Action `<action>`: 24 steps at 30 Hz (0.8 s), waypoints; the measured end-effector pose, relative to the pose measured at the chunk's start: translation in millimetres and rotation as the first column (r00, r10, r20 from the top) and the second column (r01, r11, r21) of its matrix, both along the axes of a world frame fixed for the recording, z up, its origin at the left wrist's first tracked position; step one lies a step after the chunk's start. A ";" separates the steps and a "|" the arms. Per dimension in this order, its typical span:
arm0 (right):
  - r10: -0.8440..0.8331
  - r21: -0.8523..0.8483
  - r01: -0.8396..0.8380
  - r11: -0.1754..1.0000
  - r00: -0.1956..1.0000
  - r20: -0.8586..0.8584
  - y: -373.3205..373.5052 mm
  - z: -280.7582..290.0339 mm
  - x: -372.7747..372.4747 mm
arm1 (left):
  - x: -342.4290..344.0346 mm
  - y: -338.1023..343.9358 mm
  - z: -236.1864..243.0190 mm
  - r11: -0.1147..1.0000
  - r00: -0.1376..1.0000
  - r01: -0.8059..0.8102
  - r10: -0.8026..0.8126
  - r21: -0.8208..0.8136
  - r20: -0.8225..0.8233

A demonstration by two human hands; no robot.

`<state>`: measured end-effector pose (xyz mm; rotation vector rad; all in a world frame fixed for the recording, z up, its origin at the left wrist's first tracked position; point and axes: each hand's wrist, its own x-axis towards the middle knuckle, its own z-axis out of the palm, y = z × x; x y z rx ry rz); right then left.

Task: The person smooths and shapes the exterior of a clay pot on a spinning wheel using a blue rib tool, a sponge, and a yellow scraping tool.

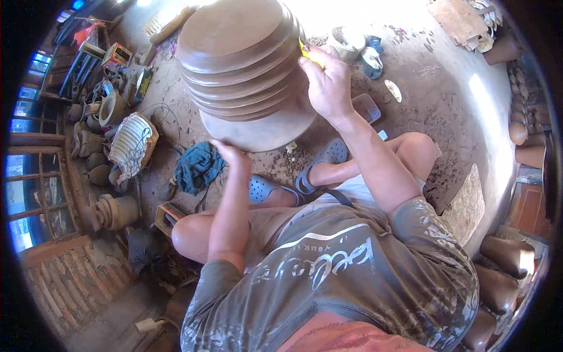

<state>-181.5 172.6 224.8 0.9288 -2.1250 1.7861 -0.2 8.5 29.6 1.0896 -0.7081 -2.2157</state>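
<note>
A large brown clay pot (240, 64) with several raised rings round its wall and a flat top stands on a pale round potter's wheel (258, 134) in front of me. My right hand (329, 82) is closed round a yellow-handled tool (314, 55), held against the right side of the ringed wall; its working tip is hard to make out. Low at the wheel's near left edge, my left hand (231, 156) has its fingers extended, touching or very near the rim, and grips nothing. Beside that hand a dark teal cloth (199, 168) lies crumpled on the floor.
Right of the wheel are a pale bucket (346, 42), a clear plastic tub (366, 108) and a blue cloth (373, 57). Pots and a ribbed plaster-like mould (134, 141) crowd the left. A flat board (467, 202) and brown pots (508, 256) stand at the right.
</note>
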 end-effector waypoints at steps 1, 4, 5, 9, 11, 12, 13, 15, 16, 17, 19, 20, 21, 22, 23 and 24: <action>0.005 -0.008 -0.005 1.000 1.000 -0.010 -2.0 1.4 1.6 | 2.0 -21.0 4.9 0.999 0.998 -0.052 0.053 0.009 -0.025; 0.027 -0.027 -0.027 0.999 1.000 -0.002 -9.2 6.0 9.6 | -2.5 32.4 -44.3 0.970 0.966 -0.151 0.186 -0.192 0.181; -0.004 -0.012 0.003 1.000 1.000 -0.014 -4.5 2.1 1.0 | -12.7 72.7 -27.1 0.998 0.963 0.007 0.011 -0.066 0.268; -0.013 -0.001 0.013 1.000 1.000 -0.011 -11.3 0.6 1.4 | 13.4 120.2 -31.2 0.870 0.843 0.466 -0.492 0.160 0.217; -0.023 0.012 0.023 1.000 0.999 -0.038 -9.8 4.1 -5.6 | 0.6 99.4 12.6 0.949 0.906 0.273 -0.309 0.159 0.289; -0.008 0.010 0.009 1.000 0.999 -0.044 -11.2 6.3 -3.4 | 2.0 64.4 2.8 0.990 0.969 0.130 -0.138 0.050 0.204; 0.009 0.012 -0.008 1.000 0.999 -0.047 -12.1 6.5 -0.9 | 5.4 22.3 -8.4 0.999 0.994 -0.029 0.033 -0.044 0.102; -0.002 0.026 0.003 1.000 0.998 -0.057 -7.8 4.6 -3.5 | 5.2 -30.5 6.4 0.999 1.000 -0.023 0.024 0.030 -0.017; 0.008 0.020 -0.007 1.000 0.998 -0.063 -12.1 7.1 -2.2 | 7.0 -23.8 -0.9 0.998 0.997 -0.060 0.061 -0.031 0.053; 0.021 0.010 -0.020 1.000 0.997 -0.079 -16.5 6.7 0.8 | 4.4 -2.2 -15.1 0.992 0.988 -0.091 0.102 -0.093 0.120; 0.005 0.012 -0.004 1.000 0.992 -0.125 -14.0 0.5 -0.6 | -15.7 65.3 -14.9 0.995 0.961 -0.014 0.040 -0.096 0.275; 0.006 0.007 -0.006 1.000 0.995 -0.100 -13.3 0.8 -0.6 | -14.5 100.8 -2.4 0.997 0.928 0.062 -0.043 -0.041 0.369; 0.024 -0.003 -0.024 1.000 0.998 -0.064 -16.1 2.3 4.8 | 0.5 118.3 -22.2 0.932 0.892 0.358 -0.359 0.058 0.274; 0.040 -0.012 -0.040 0.999 0.999 -0.030 -18.0 3.5 9.0 | 11.0 126.7 -43.1 0.770 0.756 0.626 -0.638 0.121 0.146; 0.037 -0.010 -0.038 0.999 0.999 -0.017 -16.0 4.7 9.6 | 8.1 126.9 -42.3 0.836 0.821 0.531 -0.548 0.140 0.159; 0.035 -0.009 -0.035 0.999 0.999 -0.006 -13.9 6.1 9.8 | 3.7 123.5 -37.5 0.890 0.875 0.428 -0.452 0.155 0.174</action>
